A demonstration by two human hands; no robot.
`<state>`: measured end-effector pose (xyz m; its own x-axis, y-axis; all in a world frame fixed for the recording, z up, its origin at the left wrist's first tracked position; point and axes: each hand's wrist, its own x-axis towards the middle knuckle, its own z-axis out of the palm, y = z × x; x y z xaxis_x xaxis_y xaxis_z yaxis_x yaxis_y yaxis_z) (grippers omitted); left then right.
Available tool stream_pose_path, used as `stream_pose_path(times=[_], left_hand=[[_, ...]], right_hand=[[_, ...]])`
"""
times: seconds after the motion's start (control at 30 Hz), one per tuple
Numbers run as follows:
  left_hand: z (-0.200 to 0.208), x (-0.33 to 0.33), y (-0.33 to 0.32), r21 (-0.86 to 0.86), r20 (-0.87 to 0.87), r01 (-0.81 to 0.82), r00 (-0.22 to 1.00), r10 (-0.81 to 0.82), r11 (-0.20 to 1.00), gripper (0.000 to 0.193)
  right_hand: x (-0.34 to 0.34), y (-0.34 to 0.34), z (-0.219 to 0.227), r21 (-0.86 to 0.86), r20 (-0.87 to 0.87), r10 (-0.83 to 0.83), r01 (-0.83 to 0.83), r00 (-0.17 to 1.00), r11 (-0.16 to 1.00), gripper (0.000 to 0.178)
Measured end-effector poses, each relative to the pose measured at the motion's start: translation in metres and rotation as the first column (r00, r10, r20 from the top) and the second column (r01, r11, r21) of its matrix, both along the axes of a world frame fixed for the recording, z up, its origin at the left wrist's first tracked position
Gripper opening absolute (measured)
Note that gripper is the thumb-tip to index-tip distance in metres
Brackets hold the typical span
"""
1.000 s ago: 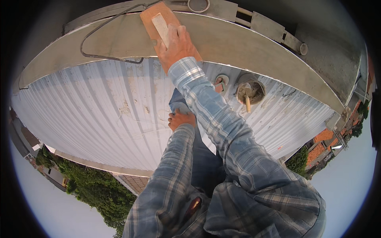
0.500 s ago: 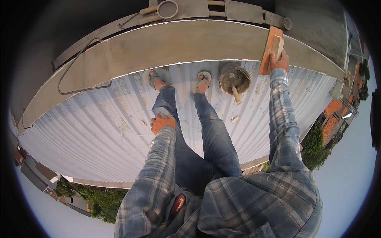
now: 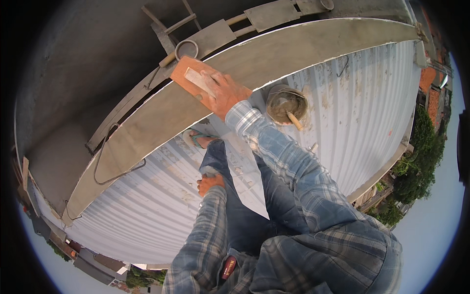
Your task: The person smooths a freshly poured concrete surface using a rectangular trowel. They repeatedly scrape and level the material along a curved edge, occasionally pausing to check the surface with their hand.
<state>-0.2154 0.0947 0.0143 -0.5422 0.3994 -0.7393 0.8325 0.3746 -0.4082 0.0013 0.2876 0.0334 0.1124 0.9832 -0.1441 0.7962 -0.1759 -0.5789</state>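
My right hand (image 3: 223, 93) is closed around the pale handle of a plastering float (image 3: 184, 73), which has a flat orange board. The float lies across the top of a smooth grey mortar ledge (image 3: 289, 51). Against my leg at the knee, my left hand (image 3: 210, 184) has its fingers curled on a pale grey lump (image 3: 209, 170), whose kind I cannot make out. Right of the float, a bucket (image 3: 270, 104) of wet mortar stands on the corrugated sheet, with a wooden-handled tool (image 3: 294, 120) leaning in it.
White corrugated roofing (image 3: 357, 112), splashed with mortar, lies below the ledge. A bent metal rod (image 3: 100, 161) hooks over the ledge at left. Behind it are planks (image 3: 274, 17) and a small round bowl (image 3: 186, 49). Trees and rooftops lie beyond the roof edge.
My right hand has carried the float leftward along the ledge, and its board has turned from upright to slanted. The view has turned too. My left hand stays at the knee.
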Motion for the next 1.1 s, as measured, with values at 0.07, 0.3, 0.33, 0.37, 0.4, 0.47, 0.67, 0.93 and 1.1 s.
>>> stream_pose_path(times=[0.07, 0.3, 0.33, 0.37, 0.4, 0.47, 0.67, 0.93, 1.1], left_hand=[[0.003, -0.005, -0.002, -0.010, 0.042, -0.007, 0.999, 0.007, 1.000, 0.060], [0.002, -0.018, -0.007, -0.031, 0.108, -0.097, 0.989, 0.100, 0.995, 0.063], [0.001, -0.022, -0.008, -0.023, 0.099, -0.114, 0.988, 0.116, 0.993, 0.063], [0.000, -0.019, -0.008, -0.017, 0.108, -0.118, 0.987, 0.120, 0.993, 0.063], [0.001, -0.023, -0.006, -0.007, 0.103, -0.123, 0.987, 0.123, 0.992, 0.064], [0.005, -0.031, -0.004, 0.027, 0.136, -0.149, 0.980, 0.144, 0.988, 0.061], [-0.021, -0.108, -0.015, 0.246, 0.475, -0.326, 0.862, 0.179, 0.913, 0.061], [-0.003, -0.207, 0.011, 0.403, 0.647, -0.546, 0.738, 0.193, 0.735, 0.043], [0.015, -0.266, 0.067, 0.529, 0.681, -0.664, 0.704, 0.203, 0.529, 0.040]], right_hand=[[0.112, -0.013, 0.003, 0.045, 0.204, -0.269, 0.266, 0.941, 0.963, 0.064], [0.203, -0.022, -0.021, 0.126, 0.264, -0.507, 0.492, 0.820, 0.861, 0.066], [0.128, -0.012, -0.014, 0.114, 0.187, -0.459, 0.445, 0.869, 0.888, 0.065], [0.073, -0.009, -0.009, 0.052, 0.149, -0.411, 0.408, 0.899, 0.912, 0.066], [0.015, -0.006, -0.010, 0.087, 0.099, -0.325, 0.318, 0.940, 0.944, 0.066], [-0.103, -0.003, 0.003, -0.047, -0.064, -0.190, 0.187, 0.980, 0.981, 0.066], [-0.251, -0.034, 0.009, -0.065, -0.346, -0.010, -0.013, 0.938, 0.998, 0.059], [-0.010, -0.081, 0.076, -0.391, -0.748, -0.531, 0.382, 0.399, 0.838, 0.054], [0.045, -0.104, 0.110, -0.542, -0.839, -0.488, 0.305, -0.238, 0.783, 0.048]])
